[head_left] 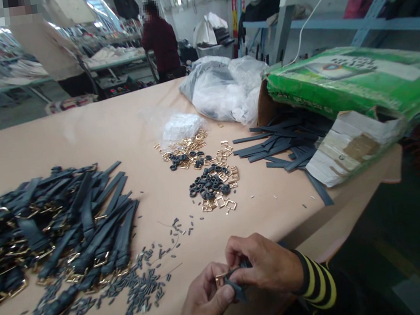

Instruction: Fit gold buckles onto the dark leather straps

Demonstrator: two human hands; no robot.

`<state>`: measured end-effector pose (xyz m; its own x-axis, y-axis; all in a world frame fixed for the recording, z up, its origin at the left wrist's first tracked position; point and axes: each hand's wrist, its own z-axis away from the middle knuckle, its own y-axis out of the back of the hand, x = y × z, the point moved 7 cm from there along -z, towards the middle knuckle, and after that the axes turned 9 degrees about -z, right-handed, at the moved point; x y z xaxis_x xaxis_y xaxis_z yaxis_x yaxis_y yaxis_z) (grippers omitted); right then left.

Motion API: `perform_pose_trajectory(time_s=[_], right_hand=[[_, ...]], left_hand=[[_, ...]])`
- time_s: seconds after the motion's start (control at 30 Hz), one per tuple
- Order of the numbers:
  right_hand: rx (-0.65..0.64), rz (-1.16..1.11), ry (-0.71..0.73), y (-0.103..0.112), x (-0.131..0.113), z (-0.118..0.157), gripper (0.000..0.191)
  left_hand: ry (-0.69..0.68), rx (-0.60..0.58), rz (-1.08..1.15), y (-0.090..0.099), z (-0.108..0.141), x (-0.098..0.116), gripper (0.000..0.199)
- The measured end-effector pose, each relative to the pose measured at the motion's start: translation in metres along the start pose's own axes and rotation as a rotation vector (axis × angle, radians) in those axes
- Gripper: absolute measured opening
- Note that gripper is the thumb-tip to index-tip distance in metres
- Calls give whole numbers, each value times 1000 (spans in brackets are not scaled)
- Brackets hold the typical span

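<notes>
Near the table's front edge, my left hand [207,302] pinches a gold buckle [220,280] and the end of a dark strap [237,292]. My right hand [264,265], fingers closed, grips the same strap just to the right of the buckle. Part of the strap is hidden by the fingers. Beyond the hands lie a pile of dark loops [209,183] and loose gold buckles [231,204]. Small dark pieces [141,289] are scattered to the left of my hands.
A large heap of buckled straps [84,217] covers the table's left. Plain strips [280,142] spill from a green box [353,80] at the right. Plastic bags [225,87] lie behind. Two people [161,41] are in the background, beyond the table [115,123].
</notes>
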<state>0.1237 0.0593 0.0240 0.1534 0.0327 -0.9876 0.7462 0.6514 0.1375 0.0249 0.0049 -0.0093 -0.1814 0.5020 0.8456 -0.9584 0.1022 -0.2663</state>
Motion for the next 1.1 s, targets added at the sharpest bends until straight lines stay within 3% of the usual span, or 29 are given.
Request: perform_pose_trajectory(time_s=[0.13, 0.3, 0.4, 0.5, 0.63, 0.83, 0.93, 1.03, 1.1], right_hand=[[-9, -51, -50, 1, 2, -5, 11], [-100, -84, -102, 1, 3, -15, 25], [-113, -28, -102, 1, 2, -23, 21], [-113, 85, -56, -3, -1, -33, 14], [-91, 317, 55, -9, -11, -47, 8], [-194, 382, 137, -12, -24, -71, 10], [-256, 465, 219, -2, -34, -93, 14], [-50, 786, 189, 28, -34, -131, 15], [-7, 1025, 115, 40, -27, -153, 16]], left_hand=[[9, 47, 18, 7, 0, 10, 28], [-17, 187, -109, 29, -5, 14, 27], [-79, 179, -132, 36, -11, 15, 30], [-90, 156, -98, 38, -16, 14, 32], [-43, 263, -166, 49, -16, 18, 28], [-58, 292, -338, 61, -19, 30, 32], [-57, 310, -344, 62, -20, 28, 33], [-62, 367, -388, 63, -18, 23, 34], [-81, 395, -400, 63, -17, 22, 34]])
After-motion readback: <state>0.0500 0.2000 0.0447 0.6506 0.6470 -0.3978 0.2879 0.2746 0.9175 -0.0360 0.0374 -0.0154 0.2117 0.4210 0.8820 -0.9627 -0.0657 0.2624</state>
